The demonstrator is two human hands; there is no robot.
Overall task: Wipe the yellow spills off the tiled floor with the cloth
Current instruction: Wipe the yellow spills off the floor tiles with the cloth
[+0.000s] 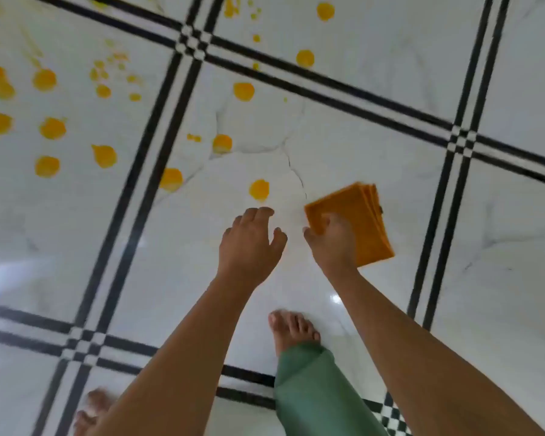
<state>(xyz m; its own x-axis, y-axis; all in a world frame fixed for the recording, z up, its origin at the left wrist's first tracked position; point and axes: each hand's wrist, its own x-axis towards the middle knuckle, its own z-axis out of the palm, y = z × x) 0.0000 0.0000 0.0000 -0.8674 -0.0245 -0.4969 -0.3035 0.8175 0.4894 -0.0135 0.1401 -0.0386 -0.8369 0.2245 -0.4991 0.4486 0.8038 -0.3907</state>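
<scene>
My right hand (332,243) grips a folded orange cloth (359,215) by its near corner, held above the white tiled floor (375,146). My left hand (252,243) hovers beside it with fingers spread and nothing in it. Several yellow spills dot the floor ahead and to the left. The closest spill (259,189) lies just beyond my left fingertips. Other blobs sit at the far left (52,128) and along the top (325,11).
Black double border lines (158,158) cross the tiles and meet at checkered corners (461,141). My bare right foot (291,330) with a green trouser leg (309,391) stands below my hands. My left foot (90,410) is at the bottom left.
</scene>
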